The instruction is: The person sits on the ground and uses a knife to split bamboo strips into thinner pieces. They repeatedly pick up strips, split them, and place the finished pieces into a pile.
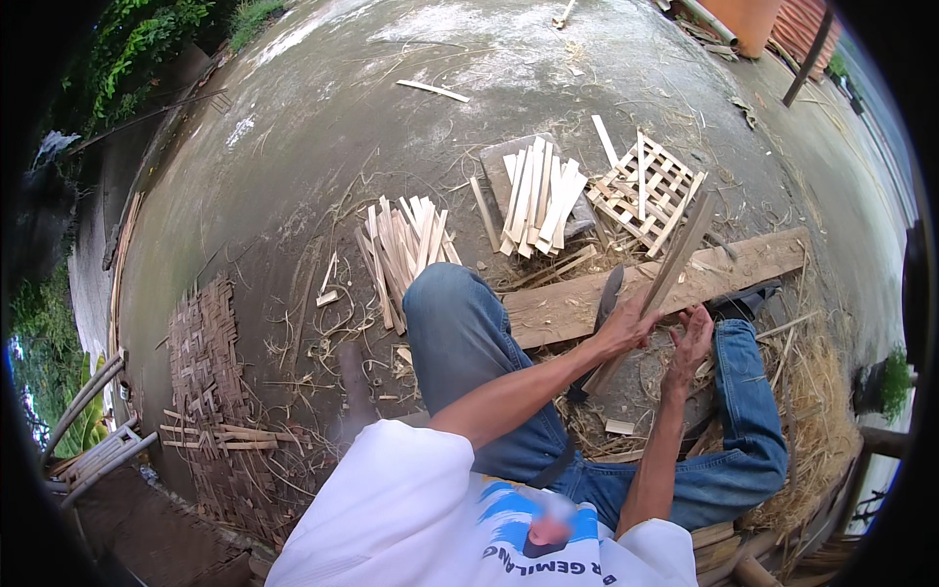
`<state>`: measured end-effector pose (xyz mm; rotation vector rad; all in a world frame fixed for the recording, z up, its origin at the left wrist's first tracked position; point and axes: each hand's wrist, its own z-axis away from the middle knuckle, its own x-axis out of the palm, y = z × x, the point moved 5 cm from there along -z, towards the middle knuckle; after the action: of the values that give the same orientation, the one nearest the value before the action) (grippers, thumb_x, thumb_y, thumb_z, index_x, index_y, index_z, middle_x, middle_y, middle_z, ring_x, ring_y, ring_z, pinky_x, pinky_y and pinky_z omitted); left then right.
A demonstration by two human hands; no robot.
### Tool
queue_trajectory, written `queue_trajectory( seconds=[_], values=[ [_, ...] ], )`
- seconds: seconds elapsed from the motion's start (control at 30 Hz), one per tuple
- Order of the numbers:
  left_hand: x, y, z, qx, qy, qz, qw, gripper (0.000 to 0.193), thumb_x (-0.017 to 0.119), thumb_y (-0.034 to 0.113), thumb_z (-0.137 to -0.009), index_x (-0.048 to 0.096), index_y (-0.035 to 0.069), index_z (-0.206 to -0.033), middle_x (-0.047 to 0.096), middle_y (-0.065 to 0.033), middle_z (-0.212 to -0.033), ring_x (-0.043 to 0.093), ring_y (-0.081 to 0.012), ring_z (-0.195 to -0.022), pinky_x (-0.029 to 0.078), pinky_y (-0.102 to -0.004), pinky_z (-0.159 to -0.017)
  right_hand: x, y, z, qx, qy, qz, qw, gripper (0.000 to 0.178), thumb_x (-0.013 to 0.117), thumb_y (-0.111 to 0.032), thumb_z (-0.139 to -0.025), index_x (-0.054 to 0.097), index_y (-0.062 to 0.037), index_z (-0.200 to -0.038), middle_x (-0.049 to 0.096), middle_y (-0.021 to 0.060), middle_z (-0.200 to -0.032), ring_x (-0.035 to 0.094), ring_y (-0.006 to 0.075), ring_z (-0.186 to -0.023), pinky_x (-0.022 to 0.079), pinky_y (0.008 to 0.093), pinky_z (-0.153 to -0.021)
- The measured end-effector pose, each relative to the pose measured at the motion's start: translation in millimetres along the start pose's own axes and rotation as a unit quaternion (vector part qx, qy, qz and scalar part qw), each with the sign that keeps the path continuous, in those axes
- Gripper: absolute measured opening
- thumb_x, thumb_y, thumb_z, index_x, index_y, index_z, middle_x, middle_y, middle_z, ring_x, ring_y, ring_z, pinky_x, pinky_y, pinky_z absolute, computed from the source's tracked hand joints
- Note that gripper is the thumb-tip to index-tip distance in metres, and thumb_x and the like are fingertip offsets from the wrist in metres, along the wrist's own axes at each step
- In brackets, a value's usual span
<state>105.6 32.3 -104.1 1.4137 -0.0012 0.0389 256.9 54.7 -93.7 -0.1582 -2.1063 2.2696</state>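
While left hand (627, 329) clamps one slat (677, 255) | right hand's (692, 338) grip: cannot tell | strip piles (534, 201): two

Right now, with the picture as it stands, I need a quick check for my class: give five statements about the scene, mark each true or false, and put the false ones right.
1. The left hand holds a long wooden slat. True.
2. The open-weave lattice lies to the left of both bundles of pale strips. False: in this view, the lattice is to the right of both bundles of pale strips.
3. One bundle rests on a flat grey slab. True.
4. The person wears white trousers. False: the trousers are blue; the shirt is mostly white.
5. A single pale strip lies on the ground beyond the bundles. True.
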Motion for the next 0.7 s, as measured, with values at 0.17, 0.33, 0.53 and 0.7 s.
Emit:
queue_trajectory(
  seconds=[0.17, 0.33, 0.53, 0.7],
  values=[
    [20, 13, 12, 0.25, -0.05, -0.169, 0.952, 0.05, 0.069, 0.032, -0.093, 0.048, 0.007, -0.13, 0.066, -0.0197, -0.088, 0.069, -0.0365, -0.083, 0.053, -0.0468, -0.073, 22, -49, -24, 0.033, -0.095, -0.223, 0.97, 0.069, 0.06, -0.048, -0.099, 0.031, -0.0107, -0.149, 0.055, 0.0172, -0.127, 0.058, 0.0247, -0.116, 0.051, 0.0398, -0.093],
    [17, 13, 12, 0.169, -0.056, -0.202, 0.963, 0.06, 0.078, 0.039, -0.083, 0.048, 0.005, -0.123, 0.066, -0.0221, -0.098, 0.064, -0.0418, -0.095, 0.049, -0.051, -0.082, 15, -41, -40, 0.079, 0.015, -0.222, 0.972, 0.027, 0.077, -0.026, -0.091, 0.058, -0.0066, -0.093, 0.051, -0.0032, -0.066, 0.053, 0.009, -0.058, 0.051, 0.0268, -0.057],
    [5, 9, 15, 0.038, 0.014, -0.419, 0.907, 0.081, 0.079, 0.036, -0.082, 0.039, -0.009, -0.137, 0.066, -0.0264, -0.101, 0.067, -0.0408, -0.095, 0.055, -0.0491, -0.077, 18, -65, -79, -0.105, 0.124, -0.112, 0.98, 0.025, 0.078, -0.023, -0.09, 0.06, -0.0078, -0.083, 0.056, -0.0008, -0.065, 0.054, 0.0078, -0.058, 0.049, 0.0243, -0.054],
    [13, 1, 21, -0.041, -0.201, -0.452, 0.868, 0.055, 0.08, 0.04, -0.08, 0.065, -0.002, -0.112, 0.071, -0.0218, -0.092, 0.071, -0.0385, -0.092, 0.057, -0.0487, -0.078, 37, -74, -89, -0.188, 0.13, -0.033, 0.973, 0.023, 0.08, -0.023, -0.089, 0.069, -0.0029, -0.085, 0.069, 0.005, -0.076, 0.064, 0.0113, -0.071, 0.054, 0.0269, -0.069]
  ],
)
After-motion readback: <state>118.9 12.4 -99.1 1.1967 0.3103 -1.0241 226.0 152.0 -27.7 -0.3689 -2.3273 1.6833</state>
